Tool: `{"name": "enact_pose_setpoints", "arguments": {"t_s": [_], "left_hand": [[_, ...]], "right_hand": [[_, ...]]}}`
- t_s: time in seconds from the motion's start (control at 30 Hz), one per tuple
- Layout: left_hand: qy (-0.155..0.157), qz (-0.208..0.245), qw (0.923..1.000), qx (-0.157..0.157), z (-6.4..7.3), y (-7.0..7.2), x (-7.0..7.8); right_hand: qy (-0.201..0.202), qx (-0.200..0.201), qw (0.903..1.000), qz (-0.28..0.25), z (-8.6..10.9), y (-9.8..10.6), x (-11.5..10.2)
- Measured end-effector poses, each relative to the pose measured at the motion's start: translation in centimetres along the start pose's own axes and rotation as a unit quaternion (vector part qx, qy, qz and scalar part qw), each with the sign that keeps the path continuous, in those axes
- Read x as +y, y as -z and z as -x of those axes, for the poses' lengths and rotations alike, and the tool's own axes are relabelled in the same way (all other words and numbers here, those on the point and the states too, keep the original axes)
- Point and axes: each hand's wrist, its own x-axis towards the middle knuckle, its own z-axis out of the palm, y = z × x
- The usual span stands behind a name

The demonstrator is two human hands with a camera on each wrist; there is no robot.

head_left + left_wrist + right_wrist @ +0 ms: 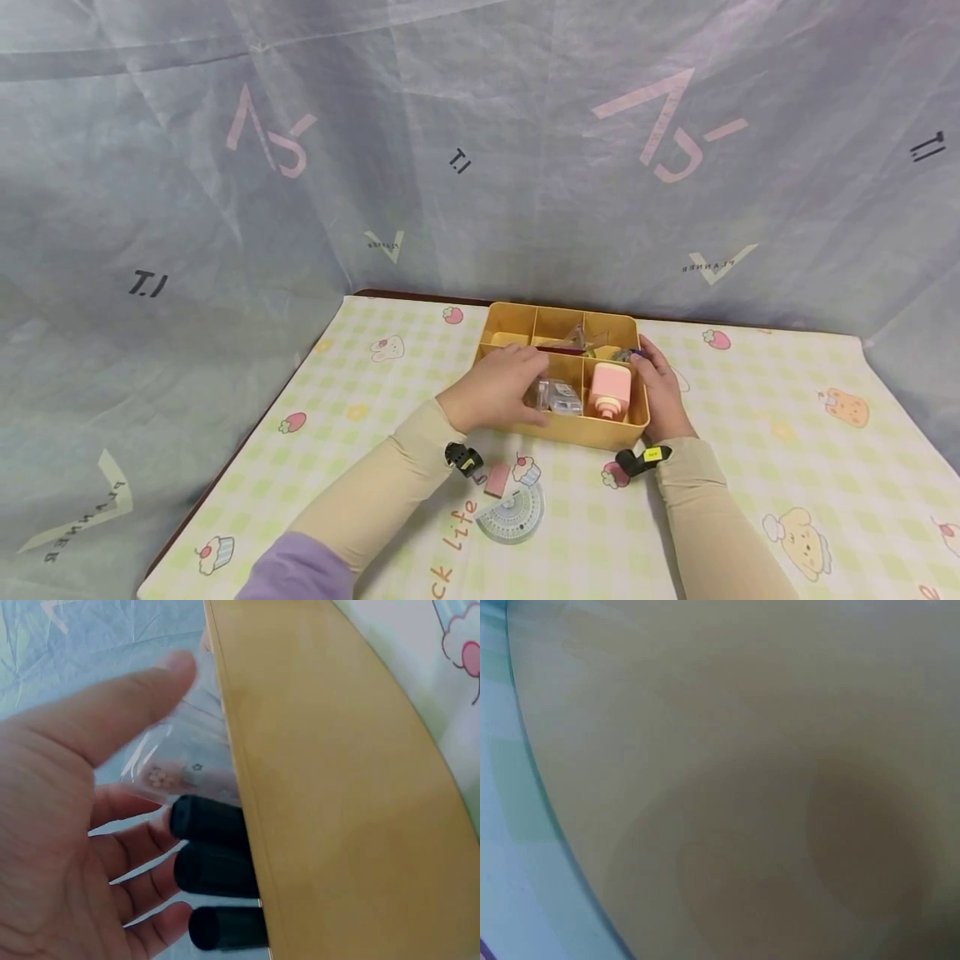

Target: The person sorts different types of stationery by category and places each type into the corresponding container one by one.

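Observation:
A yellow divided storage box (558,429) stands on the table. My left hand (501,387) reaches over its front left compartment, thumb apart and fingers loosely bent. In the left wrist view, its fingertips are right by several dark cylindrical ends (214,859) that stick up past the rim, and a clear flower-patterned plastic piece (184,769) is beside them. My right hand (664,392) holds the box's right side, thumb at the rim and fingers outside. A pink bottle (611,385) lies in the front right compartment. Left of it is a clear-and-grey item (564,397).
Transparent pieces (576,337) lie in the back compartments. In front of the box, a pink eraser (497,481) and a clear protractor (517,518) lie on the checked tablecloth (750,483). A grey curtain (525,167) hangs behind the table.

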Motion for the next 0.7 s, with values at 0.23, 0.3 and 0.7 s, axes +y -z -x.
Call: {"name": "enact_pose_setpoints", "arguments": {"t_s": [0.23, 0.3, 0.7], "left_hand": [[-0.008, 0.025, 0.9991, 0.034, 1.0, 0.5, -0.8], [-0.015, 0.033, 0.998, 0.051, 1.5, 0.5, -1.1], [-0.12, 0.033, 0.9903, -0.062, 7.1, -1.5, -2.7]], "right_hand": [[0.012, -0.006, 0.9999, 0.002, 0.0, 0.0, 0.0], [0.014, -0.006, 0.9999, 0.004, 0.0, 0.0, 0.1], [0.009, -0.005, 0.9999, 0.0, -0.1, 0.0, 0.0]]}}
